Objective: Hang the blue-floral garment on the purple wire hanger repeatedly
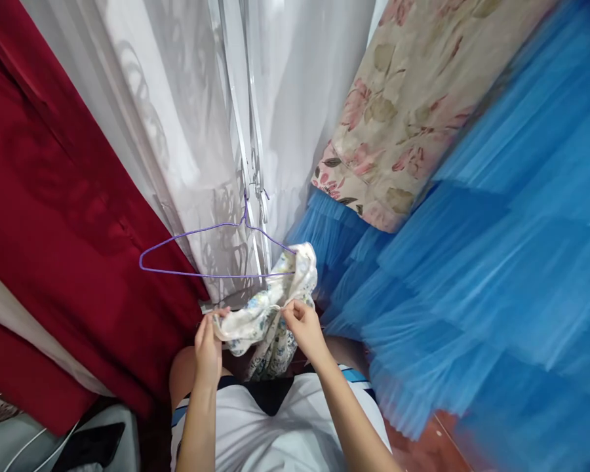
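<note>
A purple wire hanger [201, 274] hangs by its hook from a white metal bar in front of me. Over the hanger's right shoulder lies part of a white garment with a small floral print [255, 314]; the left shoulder of the hanger is bare. My left hand [209, 341] grips the garment's left edge, thumb and fingers closed on the cloth. At the garment's middle, below the hanger's bottom wire, my right hand [299, 321] pinches its edge. The lower part of the garment droops between my knees.
White curtains [177, 131] hang behind the metal bars [248, 131]. Red cloth [69, 216] is at left, a floral cloth [388, 124] and layered blue tulle [472, 275] at right. A dark phone-like object [91, 446] lies on a grey surface, lower left, near a white cable [54, 452].
</note>
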Available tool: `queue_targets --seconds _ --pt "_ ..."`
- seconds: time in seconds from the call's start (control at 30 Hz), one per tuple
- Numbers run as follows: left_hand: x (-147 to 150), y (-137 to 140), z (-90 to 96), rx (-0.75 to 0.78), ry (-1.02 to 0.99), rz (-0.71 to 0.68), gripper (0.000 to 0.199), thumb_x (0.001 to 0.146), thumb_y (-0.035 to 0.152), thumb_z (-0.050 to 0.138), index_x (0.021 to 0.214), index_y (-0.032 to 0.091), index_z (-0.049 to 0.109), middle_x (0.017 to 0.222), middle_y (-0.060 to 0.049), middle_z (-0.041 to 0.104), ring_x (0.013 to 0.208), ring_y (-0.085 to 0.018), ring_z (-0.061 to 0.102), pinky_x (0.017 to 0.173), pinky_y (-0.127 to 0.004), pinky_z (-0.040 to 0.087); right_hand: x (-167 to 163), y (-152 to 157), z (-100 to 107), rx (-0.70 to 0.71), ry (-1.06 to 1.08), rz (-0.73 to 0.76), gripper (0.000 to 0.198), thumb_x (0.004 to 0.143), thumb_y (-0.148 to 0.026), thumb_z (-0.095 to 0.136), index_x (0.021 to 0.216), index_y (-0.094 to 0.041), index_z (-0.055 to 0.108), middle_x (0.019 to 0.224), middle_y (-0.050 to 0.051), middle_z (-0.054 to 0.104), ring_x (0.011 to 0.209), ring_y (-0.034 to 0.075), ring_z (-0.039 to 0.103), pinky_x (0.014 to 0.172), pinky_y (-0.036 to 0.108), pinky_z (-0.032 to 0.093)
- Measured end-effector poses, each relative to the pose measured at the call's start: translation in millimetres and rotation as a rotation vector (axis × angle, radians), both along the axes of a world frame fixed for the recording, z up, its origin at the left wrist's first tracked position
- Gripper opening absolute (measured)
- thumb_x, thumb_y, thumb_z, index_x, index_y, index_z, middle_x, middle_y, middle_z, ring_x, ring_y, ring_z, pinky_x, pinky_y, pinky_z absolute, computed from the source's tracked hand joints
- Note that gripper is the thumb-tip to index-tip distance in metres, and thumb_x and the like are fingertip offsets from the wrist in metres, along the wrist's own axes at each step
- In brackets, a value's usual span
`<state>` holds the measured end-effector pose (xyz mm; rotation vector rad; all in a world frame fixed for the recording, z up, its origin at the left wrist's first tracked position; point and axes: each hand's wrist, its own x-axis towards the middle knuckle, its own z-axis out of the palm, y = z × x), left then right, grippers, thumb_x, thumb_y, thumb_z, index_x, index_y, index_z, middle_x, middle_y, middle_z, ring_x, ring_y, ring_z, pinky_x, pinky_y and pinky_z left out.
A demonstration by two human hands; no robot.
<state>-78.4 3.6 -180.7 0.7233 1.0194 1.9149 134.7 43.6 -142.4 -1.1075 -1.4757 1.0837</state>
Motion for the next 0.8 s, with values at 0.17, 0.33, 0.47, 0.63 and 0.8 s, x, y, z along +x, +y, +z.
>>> queue_targets --seconds 0.17,0.33,0.47,0.63,0.8 --pt "61 -11 47.8 0.058 0.536 -0.172 0.027 0.093 0.041 0.053 0.081 0.017 0.060 0.078 -0.002 0.059 0.076 -0.015 0.055 0.070 -0.023 0.043 25 -18 19 0.139 -0.148 0.301 0.032 0.083 -0.040 0.066 0.107 -0.020 0.062 0.104 0.006 0.063 0.097 0.023 0.056 0.087 0.033 0.044" --pt "82 -12 78.8 0.042 0.830 -0.349 0.025 0.095 0.035 0.050 0.080 0.017 0.058 0.074 -0.001 0.053 0.069 -0.013 0.047 0.064 -0.023 0.037 27 -40 32 -0.034 0.008 0.589 0.033 0.088 -0.047 0.061 0.092 -0.014 0.064 0.080 0.002 0.060 0.075 0.017 0.053 0.072 0.028 0.044" --pt "78 -20 67.8 -0.019 0.712 -0.523 0.022 0.094 0.037 0.052 0.088 0.017 0.059 0.074 0.000 0.053 0.067 -0.012 0.046 0.061 -0.022 0.036 40 -47 24 -0.128 0.084 0.612 0.038 0.089 -0.050 0.060 0.080 -0.013 0.064 0.069 0.000 0.057 0.063 0.013 0.047 0.062 0.025 0.039" --pt "64 -31 45.1 -0.103 0.701 -0.772 0.027 0.089 0.041 0.058 0.099 0.016 0.060 0.084 -0.003 0.061 0.074 -0.014 0.052 0.064 -0.023 0.039 75 -30 27 -0.126 0.403 0.278 0.035 0.088 -0.052 0.060 0.097 -0.019 0.067 0.081 0.005 0.068 0.071 0.019 0.060 0.068 0.031 0.047" --pt "57 -37 45.5 -0.118 1.083 -0.695 0.031 0.089 0.041 0.055 0.075 0.014 0.062 0.071 -0.001 0.054 0.070 -0.014 0.047 0.063 -0.024 0.039 114 37 44 0.017 0.501 0.053 0.029 0.081 -0.050 0.069 0.088 -0.022 0.066 0.068 0.000 0.063 0.057 0.015 0.057 0.055 0.025 0.044"
